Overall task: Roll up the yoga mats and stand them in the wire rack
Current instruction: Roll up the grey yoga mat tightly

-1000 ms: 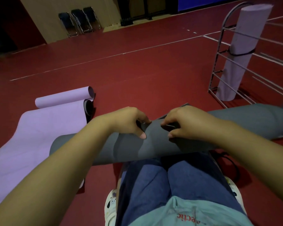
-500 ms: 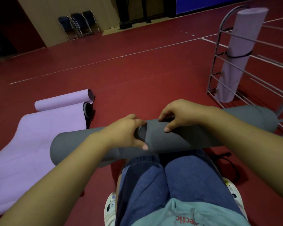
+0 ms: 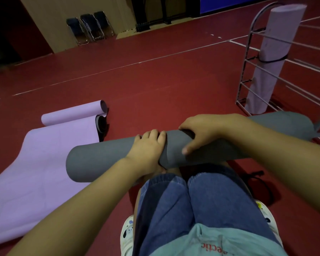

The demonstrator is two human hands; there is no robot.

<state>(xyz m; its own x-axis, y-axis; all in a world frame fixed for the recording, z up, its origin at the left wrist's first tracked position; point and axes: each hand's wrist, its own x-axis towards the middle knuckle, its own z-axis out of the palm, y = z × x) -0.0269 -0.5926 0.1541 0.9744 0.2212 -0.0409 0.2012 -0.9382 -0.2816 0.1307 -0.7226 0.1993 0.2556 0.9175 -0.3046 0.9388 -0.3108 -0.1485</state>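
Red gym floor (image 3: 155, 85) lies beneath; both hands clamp the grey mat (image 3: 103, 157) so it stays rolled. Left hand (image 3: 146, 150) and right hand (image 3: 205, 132) curl their fingers round it.

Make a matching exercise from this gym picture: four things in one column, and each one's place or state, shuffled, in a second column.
Things
1. grey mat
2. lilac rolled mat
3. lilac flat mat
4. folding chairs

Places or states
A. stands upright in the wire rack, a black strap round it
B. line the far wall
C. rolled, held across the knees by the left hand and right hand
D. lies mostly unrolled on the red floor

Pairs: 1-C, 2-A, 3-D, 4-B
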